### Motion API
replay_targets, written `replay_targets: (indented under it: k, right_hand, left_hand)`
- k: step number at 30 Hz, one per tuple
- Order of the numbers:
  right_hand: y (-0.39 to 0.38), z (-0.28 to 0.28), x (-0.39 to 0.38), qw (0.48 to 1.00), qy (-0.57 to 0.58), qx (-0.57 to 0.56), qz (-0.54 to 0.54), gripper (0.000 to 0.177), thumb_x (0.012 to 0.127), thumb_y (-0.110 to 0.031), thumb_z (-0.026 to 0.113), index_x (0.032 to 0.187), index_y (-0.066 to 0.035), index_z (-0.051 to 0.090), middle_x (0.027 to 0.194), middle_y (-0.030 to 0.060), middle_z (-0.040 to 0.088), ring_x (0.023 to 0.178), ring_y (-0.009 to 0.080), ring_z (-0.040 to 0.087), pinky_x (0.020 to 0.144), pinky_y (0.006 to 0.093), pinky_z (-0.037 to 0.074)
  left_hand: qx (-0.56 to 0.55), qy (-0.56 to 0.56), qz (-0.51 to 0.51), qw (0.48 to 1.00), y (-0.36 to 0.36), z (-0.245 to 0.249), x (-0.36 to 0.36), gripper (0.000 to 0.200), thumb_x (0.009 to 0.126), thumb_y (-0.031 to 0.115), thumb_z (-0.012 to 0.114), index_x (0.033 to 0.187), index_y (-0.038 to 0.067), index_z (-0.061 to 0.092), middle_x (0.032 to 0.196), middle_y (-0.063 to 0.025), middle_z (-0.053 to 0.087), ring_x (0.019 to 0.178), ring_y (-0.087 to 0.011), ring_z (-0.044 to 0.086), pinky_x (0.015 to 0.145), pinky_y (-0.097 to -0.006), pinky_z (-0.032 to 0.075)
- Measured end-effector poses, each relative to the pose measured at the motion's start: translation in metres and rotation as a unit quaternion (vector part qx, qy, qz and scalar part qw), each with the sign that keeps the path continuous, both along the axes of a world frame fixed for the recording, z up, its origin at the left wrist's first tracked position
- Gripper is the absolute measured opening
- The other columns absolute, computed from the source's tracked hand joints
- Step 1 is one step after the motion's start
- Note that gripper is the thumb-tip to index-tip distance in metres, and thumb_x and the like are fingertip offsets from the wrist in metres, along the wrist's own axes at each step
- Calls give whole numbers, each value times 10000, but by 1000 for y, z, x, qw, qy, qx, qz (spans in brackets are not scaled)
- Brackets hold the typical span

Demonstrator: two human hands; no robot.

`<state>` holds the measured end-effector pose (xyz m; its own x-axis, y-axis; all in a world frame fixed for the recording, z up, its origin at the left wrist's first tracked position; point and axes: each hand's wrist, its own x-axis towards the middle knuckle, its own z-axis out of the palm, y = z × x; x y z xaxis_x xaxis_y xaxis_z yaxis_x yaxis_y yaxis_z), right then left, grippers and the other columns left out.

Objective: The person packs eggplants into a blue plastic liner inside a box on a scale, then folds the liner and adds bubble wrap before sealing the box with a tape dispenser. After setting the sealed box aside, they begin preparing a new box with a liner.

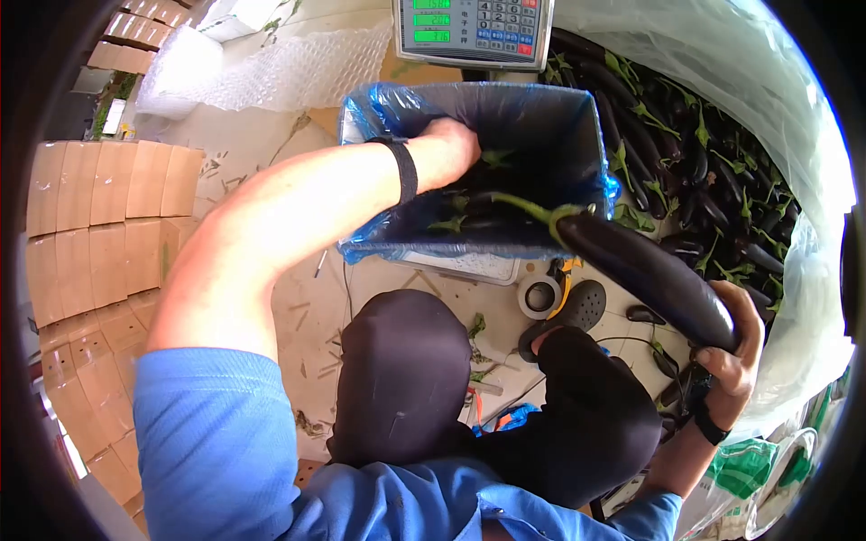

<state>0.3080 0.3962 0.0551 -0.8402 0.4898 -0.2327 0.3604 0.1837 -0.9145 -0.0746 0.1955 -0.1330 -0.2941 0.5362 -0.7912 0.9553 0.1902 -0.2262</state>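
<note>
My right hand (pixel 735 353) is closed around the blunt end of a long dark eggplant (pixel 651 270). Its green stem points left, over the near right corner of a bin (pixel 474 251) lined with blue plastic. Inside that bin my left hand (pixel 454 144) reaches down, its back toward me and its fingers out of sight. Several eggplants (pixel 433 219) with green stems lie in the bin, dark against the shadow. Beneath the bin shows the pale platform of a scale (pixel 469 265).
The scale's display panel (pixel 474 34) stands behind the bin. A large heap of eggplants (pixel 690 162) lies at right beside clear plastic sheeting (pixel 722 54). Cardboard boxes (pixel 113 185) are stacked at left, bubble wrap (pixel 298 77) behind. A tape roll (pixel 539 297) lies near my foot.
</note>
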Motion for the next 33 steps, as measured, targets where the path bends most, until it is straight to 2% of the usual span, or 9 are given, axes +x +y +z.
replay_targets:
  k: [6,8,16,19,22,25,29,31,33]
  right_hand:
    - [26,28,-7,986,94,127,-47,1016,546,-561,875,1262,86,559,1173,177,626,1097,271,627,1006,381,464]
    - [40,38,-18,976,170,133,-34,1029,621,-553,854,1342,88,495,1268,225,588,1185,313,597,1069,416,439]
    - [-33,72,-215,915,375,-124,-84,741,993,-386,575,1531,54,316,1489,329,428,1393,375,455,1184,452,364]
    - [-43,73,-270,918,385,20,92,521,1018,-386,558,1357,0,473,1327,133,556,1151,197,596,905,336,542]
    - [-106,54,-308,926,221,-224,208,324,967,-246,604,1140,28,622,1008,139,676,852,203,676,721,301,570]
    - [-136,8,-326,933,150,-147,291,452,914,-376,678,1155,5,651,987,102,684,863,174,655,761,306,546]
    - [-167,-53,-336,925,85,-94,359,627,842,-548,775,1176,-25,689,958,53,695,879,137,627,816,311,513]
    - [-164,-62,-347,904,14,-83,419,444,884,-372,762,1193,-64,679,1011,85,693,921,184,653,839,328,521]
    - [-161,-76,-356,856,114,-65,500,369,925,-295,648,1193,-41,651,1017,104,678,872,211,663,788,318,534]
  left_hand:
    - [92,-72,-15,993,-28,23,-6,250,830,141,686,1053,77,783,1114,-147,741,1043,-327,704,854,-441,567]
    - [1,-133,-26,991,-19,29,-14,278,846,131,624,1065,42,768,1131,-176,729,1092,-347,677,913,-446,542]
    - [22,-228,-46,972,-69,140,-13,387,949,181,551,1299,25,613,1173,-214,683,1105,-401,638,949,-493,511]
    - [123,-235,57,963,-116,180,0,241,969,161,579,1159,34,654,957,-201,705,990,-405,656,850,-503,533]
    - [156,-193,50,967,-157,182,0,165,910,167,657,942,12,700,890,-167,706,1002,-386,659,889,-482,524]
    - [314,-221,-7,923,-189,169,-2,270,848,270,724,861,2,701,847,-132,682,1214,-326,582,1167,-493,316]
    - [445,-171,-38,878,-212,132,2,304,811,297,754,839,-2,711,885,-131,677,1233,-323,565,1199,-531,282]
    - [449,-209,-12,868,-213,127,2,328,779,310,779,812,-11,718,946,-135,675,1252,-320,548,1227,-573,235]
    - [457,-217,1,863,-212,126,4,322,770,294,783,807,-19,717,957,-138,672,1258,-319,542,1231,-572,231]
